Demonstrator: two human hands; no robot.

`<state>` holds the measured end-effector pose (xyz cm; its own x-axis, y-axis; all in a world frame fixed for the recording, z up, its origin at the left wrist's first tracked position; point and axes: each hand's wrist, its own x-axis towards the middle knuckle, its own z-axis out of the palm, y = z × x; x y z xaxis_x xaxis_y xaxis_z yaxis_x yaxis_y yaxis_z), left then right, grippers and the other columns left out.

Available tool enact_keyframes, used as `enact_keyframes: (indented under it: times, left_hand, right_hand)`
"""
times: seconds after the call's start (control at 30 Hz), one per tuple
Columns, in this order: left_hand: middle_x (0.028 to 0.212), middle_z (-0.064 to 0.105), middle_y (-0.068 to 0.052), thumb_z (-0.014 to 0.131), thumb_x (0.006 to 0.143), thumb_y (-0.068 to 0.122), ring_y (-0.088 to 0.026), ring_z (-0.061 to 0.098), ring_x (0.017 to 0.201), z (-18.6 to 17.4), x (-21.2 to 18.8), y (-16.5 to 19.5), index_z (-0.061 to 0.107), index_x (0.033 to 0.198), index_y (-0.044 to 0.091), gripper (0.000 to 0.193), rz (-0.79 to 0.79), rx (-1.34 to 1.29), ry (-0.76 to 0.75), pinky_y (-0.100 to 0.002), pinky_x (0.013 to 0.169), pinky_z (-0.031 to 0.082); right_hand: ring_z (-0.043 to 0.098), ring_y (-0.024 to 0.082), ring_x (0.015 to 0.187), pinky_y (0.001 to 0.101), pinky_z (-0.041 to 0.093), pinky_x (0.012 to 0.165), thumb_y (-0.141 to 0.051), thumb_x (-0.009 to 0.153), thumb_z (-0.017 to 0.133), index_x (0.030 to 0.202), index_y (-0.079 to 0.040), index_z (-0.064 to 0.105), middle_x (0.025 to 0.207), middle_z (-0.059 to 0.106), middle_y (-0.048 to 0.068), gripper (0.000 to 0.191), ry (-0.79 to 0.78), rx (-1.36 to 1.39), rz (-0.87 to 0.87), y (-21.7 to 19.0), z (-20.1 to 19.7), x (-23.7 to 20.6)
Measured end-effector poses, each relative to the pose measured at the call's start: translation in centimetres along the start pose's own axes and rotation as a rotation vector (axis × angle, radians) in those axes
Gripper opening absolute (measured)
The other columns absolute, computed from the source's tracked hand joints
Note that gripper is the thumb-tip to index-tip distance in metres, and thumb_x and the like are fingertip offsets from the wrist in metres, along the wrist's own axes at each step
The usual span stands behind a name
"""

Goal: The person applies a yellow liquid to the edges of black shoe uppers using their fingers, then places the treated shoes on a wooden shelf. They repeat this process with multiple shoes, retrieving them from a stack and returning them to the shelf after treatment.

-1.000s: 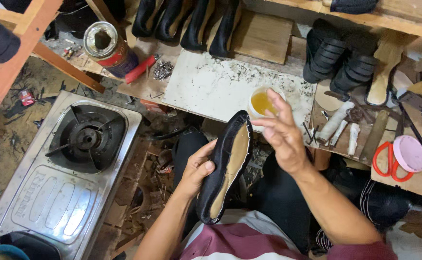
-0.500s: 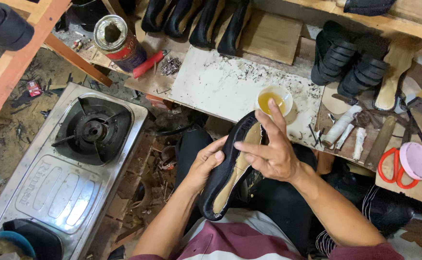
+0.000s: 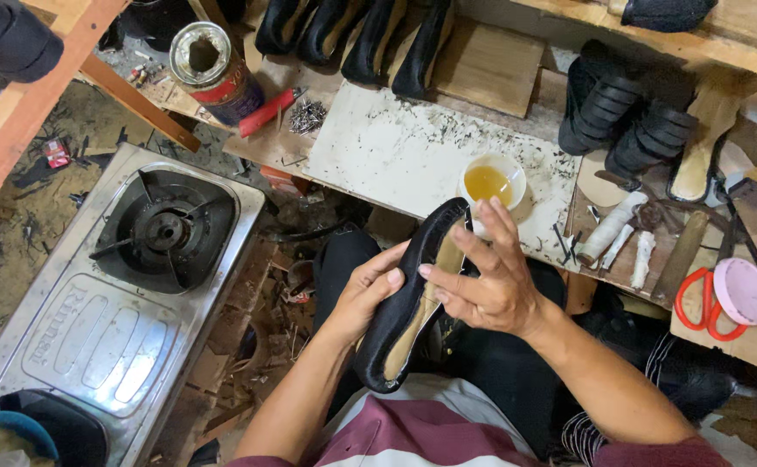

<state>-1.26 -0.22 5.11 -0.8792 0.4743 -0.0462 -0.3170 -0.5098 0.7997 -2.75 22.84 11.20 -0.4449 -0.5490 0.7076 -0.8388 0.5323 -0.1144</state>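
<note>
Shoe upper: a black shoe upper point(image 3: 408, 298) with a tan insole is held over the lap, toe pointed up toward the bench, heel down near the striped shirt point(image 3: 430, 432); it is tilted, its open side turned to the right.
Left hand: the left hand point(image 3: 363, 298) is wrapped round the shoe's left edge, fingers curled close together on the black rim, thumb laid along the rim.
Right hand: the right hand point(image 3: 482, 277) is laid over the shoe's right edge, fingers spread and stretched out, fingertips at the insole; whether anything is pinched under them cannot be told.
Glue cup: a small white cup point(image 3: 491, 183) of amber liquid stands on the bench's near edge, just beyond the shoe's toe and the right fingertips.
Work slab: a pale, scratched slab point(image 3: 396, 151) lies on the bench; its left and middle parts are bare.
Right of bench: 3 white wrapped tools point(image 3: 612, 229) lie beside the cup; red-handled scissors point(image 3: 707, 303) and a pink round lid point(image 3: 741, 290) lie at the far right edge, well apart from the hands.
Back row: black shoes point(image 3: 352, 35) and soles point(image 3: 629, 112) are lined up along the far edge.
Left side: a gas stove point(image 3: 119, 294) stands on the floor to the left, well apart from the left elbow; an open tin can point(image 3: 210, 65) stands on the bench's left corner.
Open room: free space is seen between the stove's right edge and the left forearm.
</note>
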Motion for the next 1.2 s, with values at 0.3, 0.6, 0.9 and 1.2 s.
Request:
enact_keyframes:
  times: [0.3,0.6,0.9,1.2]
  left_hand:
    - [0.145,0.060,-0.012,0.068,0.095,0.036,-0.020,0.058,0.132,-1.3,-0.5,-1.0,0.049,0.151,0.000,0.069,0.068,0.101,-0.052,-0.035,0.114,0.044]
    - [0.130,0.062,-0.014,0.068,0.091,0.058,-0.026,0.063,0.106,-2.0,-1.4,-2.8,0.037,0.154,0.010,0.085,0.011,-0.444,0.184,-0.038,0.088,0.055]
    - [0.153,0.050,-0.017,0.067,0.092,0.054,-0.024,0.055,0.134,-1.6,-2.3,-1.6,0.033,0.160,0.000,0.093,0.135,-0.082,0.235,-0.037,0.112,0.043]
    - [0.157,0.047,-0.017,0.064,0.095,0.044,-0.024,0.049,0.141,-1.3,-1.3,-1.7,0.034,0.159,-0.002,0.084,0.170,0.040,0.151,-0.036,0.118,0.037]
  right_hand:
    - [0.026,0.046,0.156,0.0556,0.023,0.131,-0.020,0.096,0.070,0.115,-0.017,0.080,0.164,0.034,0.021,0.022,0.043,0.005,0.413,-0.2,0.0,0.6]
    - [0.027,0.044,0.157,0.0572,0.019,0.129,-0.037,0.092,0.072,0.109,-0.014,0.082,0.162,0.043,0.015,0.030,-0.252,-0.230,0.604,5.9,0.0,-1.0]
    - [0.007,0.044,0.160,0.0606,0.013,0.124,-0.061,0.087,0.066,0.105,-0.015,0.083,0.173,0.027,0.009,0.052,-0.519,-0.187,0.806,10.1,1.2,-2.3]
    - [0.012,0.049,0.150,0.0717,0.015,0.110,-0.057,0.085,0.074,0.101,-0.007,0.082,0.164,0.030,0.022,0.053,-0.417,-0.174,0.675,10.4,2.1,-3.5]
